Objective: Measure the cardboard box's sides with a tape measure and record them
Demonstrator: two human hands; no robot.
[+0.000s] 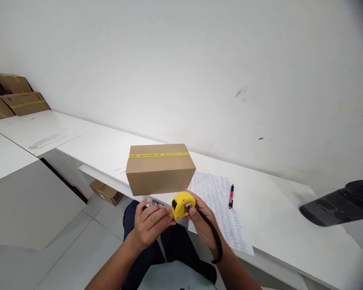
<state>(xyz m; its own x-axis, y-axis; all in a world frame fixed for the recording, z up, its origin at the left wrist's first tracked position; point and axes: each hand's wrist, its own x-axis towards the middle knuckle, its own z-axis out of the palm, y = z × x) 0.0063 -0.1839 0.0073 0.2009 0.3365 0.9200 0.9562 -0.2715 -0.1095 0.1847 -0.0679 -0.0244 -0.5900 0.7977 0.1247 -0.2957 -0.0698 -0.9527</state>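
My right hand (204, 221) grips a yellow tape measure (183, 204) above the front edge of the desk, its black wrist strap (214, 237) hanging over the wrist. At the left end of the tape measure, my left hand (153, 221) has its fingertips closed against the lower part of the case, near the mouth. No pulled-out length of blade can be seen, and the left thumb is mostly hidden. Just beyond both hands, a closed cardboard box (159, 179) sits on the desk with yellow printed tape along its top.
Right of the box lies a written sheet of paper (218, 201) with a red and black pen (231, 196) on it. A black object (339, 205) juts in from the right. Boxes (27, 104) are stacked far left; another box (107, 192) stands below the white desk (278, 225).
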